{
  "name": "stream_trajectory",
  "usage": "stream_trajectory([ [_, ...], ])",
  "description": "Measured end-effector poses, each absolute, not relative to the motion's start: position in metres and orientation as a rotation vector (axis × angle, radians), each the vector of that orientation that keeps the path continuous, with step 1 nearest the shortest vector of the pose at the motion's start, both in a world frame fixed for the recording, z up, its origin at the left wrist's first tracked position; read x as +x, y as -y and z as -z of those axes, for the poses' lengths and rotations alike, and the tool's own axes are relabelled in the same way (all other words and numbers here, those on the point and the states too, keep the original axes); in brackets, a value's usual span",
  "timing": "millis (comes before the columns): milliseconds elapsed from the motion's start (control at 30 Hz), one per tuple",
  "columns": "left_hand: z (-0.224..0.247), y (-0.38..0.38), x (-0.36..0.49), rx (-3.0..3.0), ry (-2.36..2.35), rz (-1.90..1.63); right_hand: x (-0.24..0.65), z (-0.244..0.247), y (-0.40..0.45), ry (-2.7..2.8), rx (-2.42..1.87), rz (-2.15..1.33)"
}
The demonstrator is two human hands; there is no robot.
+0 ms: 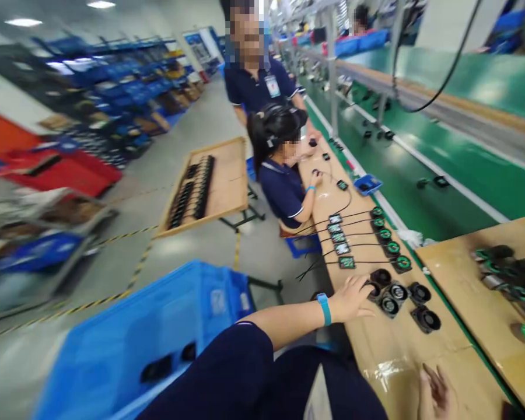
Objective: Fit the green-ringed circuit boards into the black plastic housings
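Note:
My left hand [352, 298], with a blue band at its wrist, reaches over the wooden bench. Its fingers are stretched and spread, with the tips at the edge of a black cooling fan [373, 289]; whether they press on it I cannot tell. Close by lie more black fans, among them a fan with a pale ring [389, 305] and a fan [426, 319] nearer to me. Low in the picture, partly cut off, my right hand [438, 392] is above the bench with its fingers apart and nothing visible in them.
Beyond my left hand, several green-ringed fans [392, 248] and small circuit boards [346, 262] with black cables lie in rows. A seated co-worker [284, 189] works farther along; another person stands behind. A blue bin [126, 332] is at my left, another wooden board [485, 303] at right.

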State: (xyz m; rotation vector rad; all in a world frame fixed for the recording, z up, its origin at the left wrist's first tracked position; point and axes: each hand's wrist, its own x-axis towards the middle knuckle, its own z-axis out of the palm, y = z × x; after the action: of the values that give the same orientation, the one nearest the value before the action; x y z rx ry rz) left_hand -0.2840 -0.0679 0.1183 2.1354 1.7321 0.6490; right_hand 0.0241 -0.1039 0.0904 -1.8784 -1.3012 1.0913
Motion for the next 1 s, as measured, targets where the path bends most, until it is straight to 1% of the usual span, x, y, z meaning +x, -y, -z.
stream_trajectory([
  [100,-0.142,0.144,-0.297,1.879,-2.009,-0.711,0.025,-0.1,0.09,1.53,-1.791,-1.248],
  [267,-0.176,0.282,-0.309,1.557,-2.335,-0.738,0.016,-0.104,0.078,1.873,-1.795,-1.265],
  [400,-0.201,0.391,-0.347,1.281,-2.636,-0.795,-0.021,-0.099,0.082,2.131,-1.641,-1.328],
  [467,-0.214,0.448,-0.382,0.947,-2.853,-0.698,-0.053,-0.103,0.089,2.233,-1.511,-1.357],
  [533,-0.226,0.509,-0.423,0.509,-2.98,-0.479,-0.097,-0.115,0.104,2.293,-1.355,-1.394],
  [600,-0.232,0.569,-0.465,0.254,-2.97,-0.393,-0.152,-0.137,0.13,2.34,-1.133,-1.432],
  [667,-0.228,0.622,-0.503,0.148,-2.898,-0.387,-0.218,-0.164,0.171,2.422,-0.814,-1.417],
  [733,-0.213,0.662,-0.538,0.114,-2.79,-0.384,-0.293,-0.192,0.224,2.553,-0.407,-1.305],
  [800,-0.19,0.685,-0.568,0.14,-2.672,-0.386,-0.374,-0.214,0.285,2.736,-0.03,-1.094],
  [867,-0.165,0.691,-0.589,0.211,-2.562,-0.389,-0.455,-0.225,0.345,2.984,0.179,-0.815],
  [900,-0.155,0.689,-0.595,0.255,-2.518,-0.388,-0.493,-0.226,0.373,3.123,0.201,-0.661],
  [1000,-0.133,0.673,-0.597,0.394,-2.444,-0.371,-0.588,-0.214,0.435,3.301,0.117,-0.454],
])
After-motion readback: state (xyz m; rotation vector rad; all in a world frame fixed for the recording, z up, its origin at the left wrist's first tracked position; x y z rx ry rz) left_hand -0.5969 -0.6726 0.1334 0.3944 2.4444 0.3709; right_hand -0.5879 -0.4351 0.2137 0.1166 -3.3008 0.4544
